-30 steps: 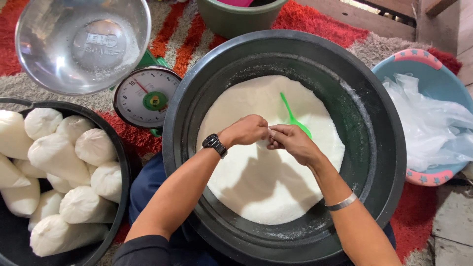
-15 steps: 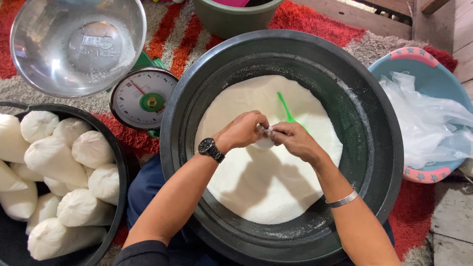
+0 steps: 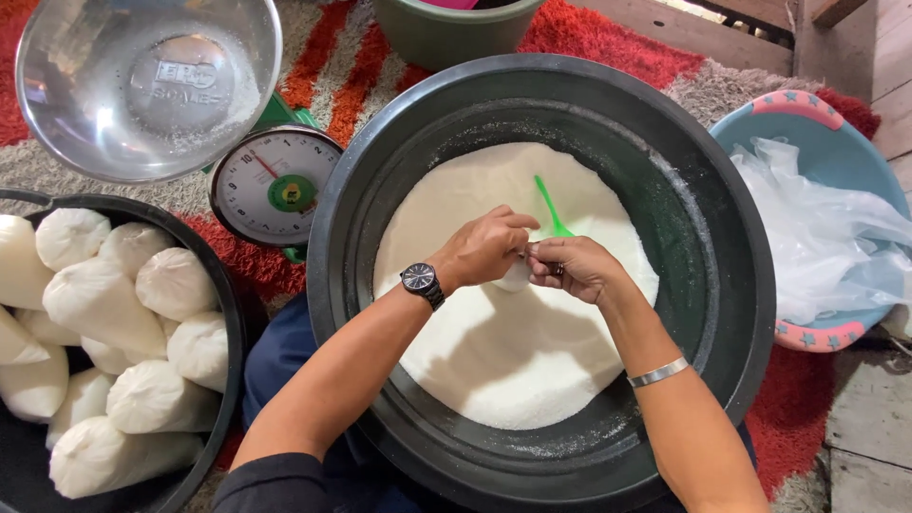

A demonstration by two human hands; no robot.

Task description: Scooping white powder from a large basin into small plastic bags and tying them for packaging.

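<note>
Left hand (image 3: 486, 249) & right hand (image 3: 573, 268) still pinching small white bag (image 3: 516, 277) (barely shifted since).

At the left edge, a black tub (image 3: 220, 313) holds many tied white bags (image 3: 100, 304), round and bulging. At the right, a blue basin (image 3: 826, 128) holds loose clear plastic bags (image 3: 822, 237). In the upper left, a round white scale dial (image 3: 274, 186) has a green centre.
</note>
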